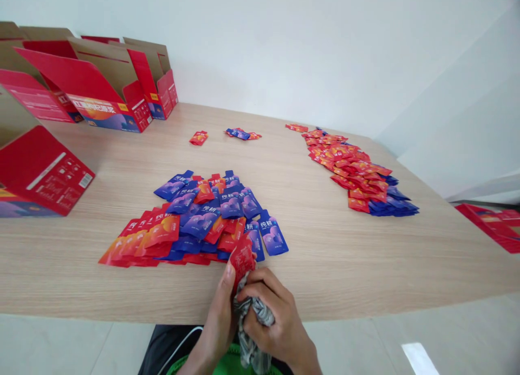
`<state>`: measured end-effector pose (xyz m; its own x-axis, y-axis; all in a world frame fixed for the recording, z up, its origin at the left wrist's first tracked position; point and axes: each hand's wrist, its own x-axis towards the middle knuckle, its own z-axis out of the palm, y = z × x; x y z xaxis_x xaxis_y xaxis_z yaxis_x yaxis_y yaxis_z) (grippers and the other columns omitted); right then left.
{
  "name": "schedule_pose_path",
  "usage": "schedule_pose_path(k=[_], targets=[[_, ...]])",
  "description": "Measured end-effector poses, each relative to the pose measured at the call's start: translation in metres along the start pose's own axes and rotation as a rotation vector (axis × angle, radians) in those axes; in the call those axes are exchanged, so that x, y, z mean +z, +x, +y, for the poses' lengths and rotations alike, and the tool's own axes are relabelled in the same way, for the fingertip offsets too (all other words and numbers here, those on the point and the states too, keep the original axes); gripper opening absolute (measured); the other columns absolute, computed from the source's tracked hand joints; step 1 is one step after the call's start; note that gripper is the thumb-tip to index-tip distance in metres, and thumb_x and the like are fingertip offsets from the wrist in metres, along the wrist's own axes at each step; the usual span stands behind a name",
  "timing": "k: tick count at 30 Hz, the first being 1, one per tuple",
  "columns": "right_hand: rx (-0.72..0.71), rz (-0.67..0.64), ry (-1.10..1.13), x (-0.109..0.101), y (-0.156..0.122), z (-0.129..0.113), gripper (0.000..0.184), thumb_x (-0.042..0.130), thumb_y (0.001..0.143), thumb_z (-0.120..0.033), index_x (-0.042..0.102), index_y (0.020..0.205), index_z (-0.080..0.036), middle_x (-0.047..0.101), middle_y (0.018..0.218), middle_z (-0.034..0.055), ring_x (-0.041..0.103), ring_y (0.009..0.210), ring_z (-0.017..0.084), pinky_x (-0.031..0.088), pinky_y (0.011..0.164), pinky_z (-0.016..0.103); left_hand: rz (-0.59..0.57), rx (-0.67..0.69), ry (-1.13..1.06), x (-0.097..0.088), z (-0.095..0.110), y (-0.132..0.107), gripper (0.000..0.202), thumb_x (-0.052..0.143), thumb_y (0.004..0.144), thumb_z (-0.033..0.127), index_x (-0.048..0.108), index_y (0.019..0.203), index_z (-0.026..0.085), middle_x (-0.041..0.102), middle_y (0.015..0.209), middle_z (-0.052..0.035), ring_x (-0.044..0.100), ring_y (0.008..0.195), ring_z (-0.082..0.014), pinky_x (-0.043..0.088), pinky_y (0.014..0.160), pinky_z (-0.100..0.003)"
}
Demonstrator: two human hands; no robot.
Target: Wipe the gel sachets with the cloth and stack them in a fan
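Note:
My left hand (222, 304) grips a red pouch (242, 258) with pale print, tilted up at the table's near edge. Bunched in my right hand (276, 312) is a grey patterned cloth (247, 331), pressed against the lower part of that pouch. Some of the cloth hangs down below my fingers. Just beyond my hands lies a heap of red and blue pouches (201, 221), with a row of red pouches (142, 235) overlapping on its left side. One blue pouch (273, 235) rests at the heap's right edge.
Open red cartons (109, 112) stand at the back left, and another carton (49, 172) is nearer on the left. A long pile of pouches (345, 166) spreads along the right side. A few pouches (242, 134) lie mid-table. Another red carton (495, 223) is beyond the right edge.

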<state>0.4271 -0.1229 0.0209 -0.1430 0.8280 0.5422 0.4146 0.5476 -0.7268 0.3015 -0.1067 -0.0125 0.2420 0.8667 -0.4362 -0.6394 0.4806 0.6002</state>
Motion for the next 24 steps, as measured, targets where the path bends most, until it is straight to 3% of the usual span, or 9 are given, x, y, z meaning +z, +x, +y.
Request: schedule_pose_path(k=[2, 5, 8, 11, 14, 16, 20, 24], targets=[[0.01, 0.027, 0.007, -0.001, 0.0, 0.002, 0.033, 0.057, 0.082, -0.004, 0.072, 0.103, -0.025, 0.068, 0.098, 0.0029, 0.071, 0.088, 0.017, 0.06, 0.078, 0.024, -0.007, 0.059, 0.073, -0.004, 0.001, 0.0, 0.072, 0.083, 0.081, 0.075, 0.083, 0.128, 0.02, 0.079, 0.139, -0.0131, 0.059, 0.146, -0.0379, 0.039, 0.13, -0.051], [0.08, 0.119, -0.001, -0.009, 0.005, 0.005, 0.029, 0.058, 0.089, -0.004, 0.072, 0.101, -0.026, 0.07, 0.1, 0.0019, 0.071, 0.091, 0.016, 0.058, 0.082, 0.025, -0.114, 0.123, 0.217, -0.007, 0.001, -0.003, 0.066, 0.082, 0.089, 0.065, 0.076, 0.141, 0.026, 0.073, 0.149, -0.011, 0.058, 0.148, -0.0356, 0.043, 0.127, -0.046], [0.152, 0.065, 0.059, -0.02, 0.006, 0.006, 0.023, 0.056, 0.099, -0.013, 0.074, 0.095, -0.026, 0.069, 0.092, 0.0009, 0.071, 0.085, 0.016, 0.056, 0.077, 0.025, -0.189, 0.187, 0.309, -0.008, 0.0, -0.003, 0.073, 0.088, 0.083, 0.063, 0.071, 0.143, 0.024, 0.077, 0.135, -0.0119, 0.072, 0.123, -0.033, 0.057, 0.107, -0.039], [0.189, -0.093, 0.081, -0.025, -0.001, 0.005, 0.03, 0.054, 0.11, -0.035, 0.076, 0.093, -0.026, 0.072, 0.086, 0.0022, 0.073, 0.085, 0.019, 0.056, 0.079, 0.028, -0.09, 0.284, 0.35, -0.012, 0.001, -0.002, 0.071, 0.094, 0.078, 0.058, 0.067, 0.136, 0.025, 0.079, 0.118, -0.0075, 0.074, 0.1, -0.0243, 0.06, 0.088, -0.031], [0.232, -0.203, 0.058, -0.02, -0.006, 0.0, 0.046, 0.053, 0.111, -0.058, 0.076, 0.091, -0.024, 0.075, 0.086, 0.0044, 0.075, 0.085, 0.022, 0.057, 0.08, 0.031, 0.004, 0.333, 0.413, -0.013, 0.009, -0.003, 0.067, 0.095, 0.078, 0.051, 0.063, 0.132, 0.027, 0.078, 0.111, -0.0045, 0.073, 0.094, -0.0216, 0.06, 0.084, -0.028], [0.261, -0.251, 0.048, -0.015, -0.004, -0.004, 0.045, 0.054, 0.111, -0.056, 0.076, 0.089, -0.023, 0.075, 0.084, 0.0041, 0.074, 0.079, 0.021, 0.057, 0.076, 0.03, 0.033, 0.337, 0.461, -0.012, 0.018, -0.005, 0.066, 0.095, 0.079, 0.049, 0.062, 0.133, 0.027, 0.078, 0.115, -0.0061, 0.075, 0.1, -0.0244, 0.061, 0.088, -0.031], [0.286, -0.309, 0.056, -0.014, 0.006, -0.006, 0.033, 0.053, 0.112, -0.038, 0.079, 0.097, -0.025, 0.08, 0.093, 0.0053, 0.077, 0.085, 0.022, 0.061, 0.081, 0.031, 0.112, 0.344, 0.503, -0.011, 0.032, -0.011, 0.068, 0.088, 0.085, 0.053, 0.063, 0.143, 0.027, 0.07, 0.142, -0.0114, 0.07, 0.128, -0.031, 0.057, 0.105, -0.037], [0.312, -0.31, 0.012, -0.032, 0.013, 0.012, 0.032, 0.055, 0.112, -0.04, 0.081, 0.1, -0.025, 0.082, 0.096, 0.0058, 0.078, 0.092, 0.024, 0.061, 0.085, 0.035, 0.086, 0.307, 0.467, -0.014, 0.034, -0.016, 0.076, 0.082, 0.092, 0.056, 0.057, 0.158, 0.029, 0.07, 0.142, -0.0113, 0.066, 0.134, -0.032, 0.058, 0.103, -0.035]])
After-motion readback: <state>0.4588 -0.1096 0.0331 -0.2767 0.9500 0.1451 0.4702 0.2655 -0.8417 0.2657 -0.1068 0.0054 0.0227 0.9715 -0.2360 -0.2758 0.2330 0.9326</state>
